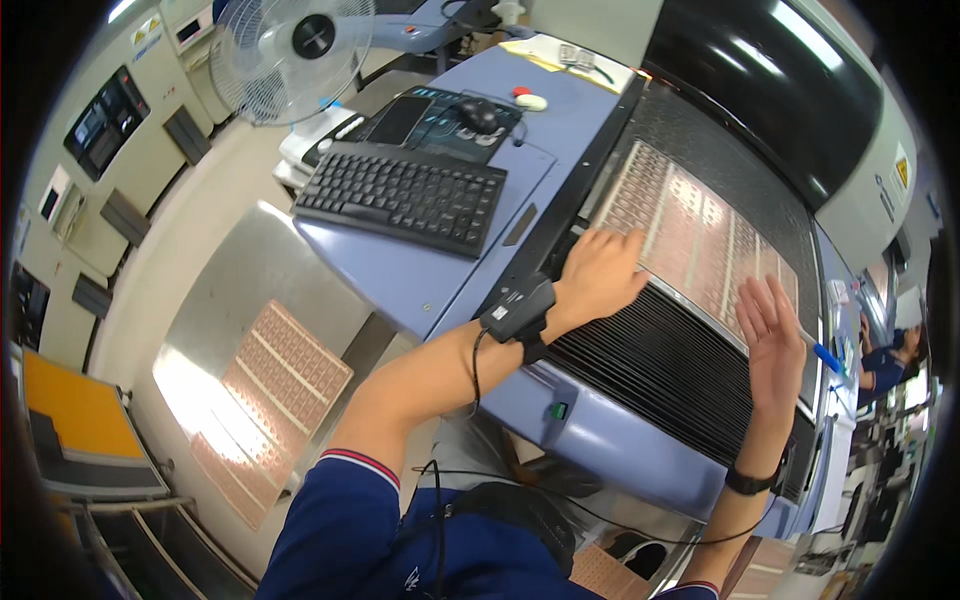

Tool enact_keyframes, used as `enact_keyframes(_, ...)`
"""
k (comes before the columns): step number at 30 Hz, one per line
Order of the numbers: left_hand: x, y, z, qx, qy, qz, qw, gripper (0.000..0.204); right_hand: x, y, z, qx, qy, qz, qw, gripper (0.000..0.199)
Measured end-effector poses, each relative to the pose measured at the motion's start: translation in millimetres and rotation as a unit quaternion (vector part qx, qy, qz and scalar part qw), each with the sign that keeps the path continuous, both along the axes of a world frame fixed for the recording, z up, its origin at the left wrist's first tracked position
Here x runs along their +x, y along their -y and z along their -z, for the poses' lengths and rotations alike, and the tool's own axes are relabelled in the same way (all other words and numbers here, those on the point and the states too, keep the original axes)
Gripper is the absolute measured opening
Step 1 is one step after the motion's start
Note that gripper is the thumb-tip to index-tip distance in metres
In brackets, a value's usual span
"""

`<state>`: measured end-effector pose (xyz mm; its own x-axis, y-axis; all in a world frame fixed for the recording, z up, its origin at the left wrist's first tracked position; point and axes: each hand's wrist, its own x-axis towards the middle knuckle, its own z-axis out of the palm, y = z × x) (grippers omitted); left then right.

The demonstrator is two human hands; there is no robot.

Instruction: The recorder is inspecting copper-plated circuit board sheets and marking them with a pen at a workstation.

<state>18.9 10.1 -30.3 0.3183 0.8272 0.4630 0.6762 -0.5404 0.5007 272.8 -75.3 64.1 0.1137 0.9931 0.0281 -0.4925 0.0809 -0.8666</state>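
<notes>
- Industrial workshop / factory floor
- Large machine cabinets (pixel 152 92) with built-in screens (pixel 105 122), left
- Dark-hooded machine (pixel 775 105), yellow warning label (pixel 902 170), copper-coloured patterned panel (pixel 690 245) on bed (pixel 700 142)
- Keyboard (pixel 405 195) on blue worktop (pixel 375 285)

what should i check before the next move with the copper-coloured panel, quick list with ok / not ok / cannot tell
1. Copper-coloured panel on the black machine bed: ok, it lies there.
2. Left hand away from the panel: not ok, its fingers are at the panel's left end; the grip is unclear.
3. Right hand off the panel: cannot tell, it is open at the right end, contact unclear.
4. Blue-ended pen held or laid down: cannot tell, it shows beside the right hand.
5. Keyboard off the bed: ok, it sits on the blue surface to the left.
</notes>
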Motion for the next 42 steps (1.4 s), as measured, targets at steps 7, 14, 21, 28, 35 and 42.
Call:
enact_keyframes(7,2,1,-3,-0.006,-0.096,0.027,0.995,0.053,52,-18,87,0.076,0.837,0.106,0.531,0.049)
enact_keyframes(14,-6,-9,-3,-0.003,-0.133,-0.006,0.991,0.053,53,-14,57,0.109,0.748,0.051,0.652,0.043)
enact_keyframes(21,-6,8,-30,-0.074,-0.186,-0.033,0.979,0.052,53,11,42,0.023,0.734,-0.017,0.678,0.049)
enact_keyframes(28,-13,1,-43,-0.101,-0.189,-0.067,0.975,0.047,48,10,47,0.064,0.728,-0.007,0.682,0.052)
enact_keyframes(35,-34,11,-41,-0.018,-0.078,-0.001,0.997,0.042,48,10,35,-0.003,0.697,-0.047,0.716,0.049)
enact_keyframes(42,-164,65,-52,0.053,0.007,-0.282,0.958,0.047,53,12,52,0.055,0.717,-0.012,0.695,0.047)
